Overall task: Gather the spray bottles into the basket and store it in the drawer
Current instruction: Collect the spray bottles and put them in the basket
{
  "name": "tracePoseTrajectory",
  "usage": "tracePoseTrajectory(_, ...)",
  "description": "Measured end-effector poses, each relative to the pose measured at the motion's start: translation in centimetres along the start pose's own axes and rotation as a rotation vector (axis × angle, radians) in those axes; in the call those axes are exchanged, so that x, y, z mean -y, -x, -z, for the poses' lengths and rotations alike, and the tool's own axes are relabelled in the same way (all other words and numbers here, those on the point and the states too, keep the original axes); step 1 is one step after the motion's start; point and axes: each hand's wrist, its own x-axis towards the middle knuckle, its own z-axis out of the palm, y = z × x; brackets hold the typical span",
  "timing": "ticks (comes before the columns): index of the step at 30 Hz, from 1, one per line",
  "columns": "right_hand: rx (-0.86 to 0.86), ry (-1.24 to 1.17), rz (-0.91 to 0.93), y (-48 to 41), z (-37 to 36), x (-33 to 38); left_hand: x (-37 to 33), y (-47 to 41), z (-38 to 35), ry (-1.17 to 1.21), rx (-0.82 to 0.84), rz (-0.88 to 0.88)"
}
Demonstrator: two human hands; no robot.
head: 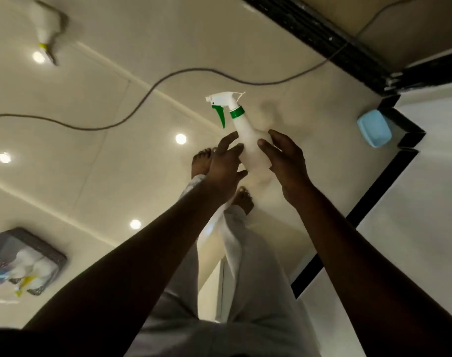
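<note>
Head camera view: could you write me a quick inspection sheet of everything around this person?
Surface: glossy pale tiled floor, lamp reflections.
Job's things: green-trigger spray bottle held up; yellow-collared bottle lying far left; grey basket on the floor, already holding bottles.
Clutter: blue soap-box-like item near the black trim.
Hands: left hand and right hand both on the bottle.
Cables: grey cable snaking across the floor.
Surroundings: black border strip; drawer not seen.

White green-triggered spray bottle [248,140] upright; grey basket [26,261] holds bottles.
</note>
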Motion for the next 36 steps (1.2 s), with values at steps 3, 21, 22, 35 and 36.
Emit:
tracePoseTrajectory(3,0.051,0.028,0.056,3.7,-1.0,5.1,-2.8,4.7,1.9,0.025,-0.016,-0.088)
tracePoseTrajectory(21,0.609,0.365,0.221,19.1,-23.5,19.5,-8.6,23.1,25.4,0.557,-0.320,-0.361)
tracePoseTrajectory(22,0.634,0.393,0.226,19.9,-25.7,20.0,-8.9,23.7,27.3,0.590,-0.340,-0.367)
tracePoseTrajectory(35,0.969,0.624,0.251,27.2,-48.8,22.4,-9.5,29.8,46.3,0.902,-0.577,-0.468)
tracePoseTrajectory(36,0.990,0.649,0.257,27.7,-50.3,22.4,-9.3,30.0,47.4,0.935,-0.596,-0.472)
